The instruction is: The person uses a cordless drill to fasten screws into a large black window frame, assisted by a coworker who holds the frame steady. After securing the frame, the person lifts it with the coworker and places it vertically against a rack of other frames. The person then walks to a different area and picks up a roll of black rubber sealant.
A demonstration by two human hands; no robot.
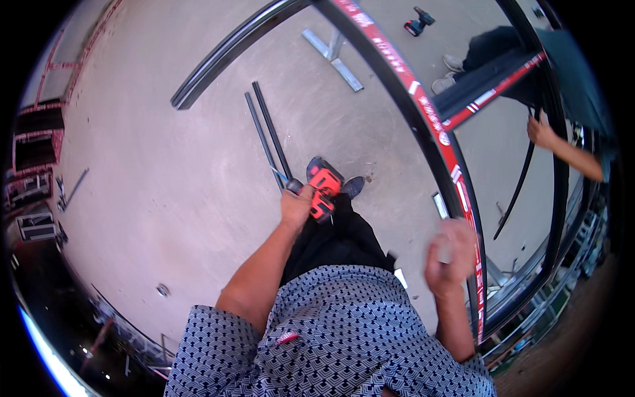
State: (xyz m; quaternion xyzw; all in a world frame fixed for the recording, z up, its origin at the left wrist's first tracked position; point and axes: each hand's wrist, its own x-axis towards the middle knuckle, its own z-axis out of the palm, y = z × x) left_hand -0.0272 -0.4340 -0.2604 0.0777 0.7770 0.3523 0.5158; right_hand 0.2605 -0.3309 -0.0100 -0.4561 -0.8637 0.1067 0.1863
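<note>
Left hand [297, 206] closed round red power drill [324, 180], bit [280, 175] aimed forward-left, away from black frame [455, 171]; right hand [452, 257] nearer, just beside frame, blurred: cannot tell its grip.

I can see a red and black power tool [325, 182] held up in the air. Its thin, bluish tip points forward and a bit left. Over to the right, well apart from it, is a big black metal frame [423, 106]. Red and white strips run along its long bar and its short crossbar.
</note>
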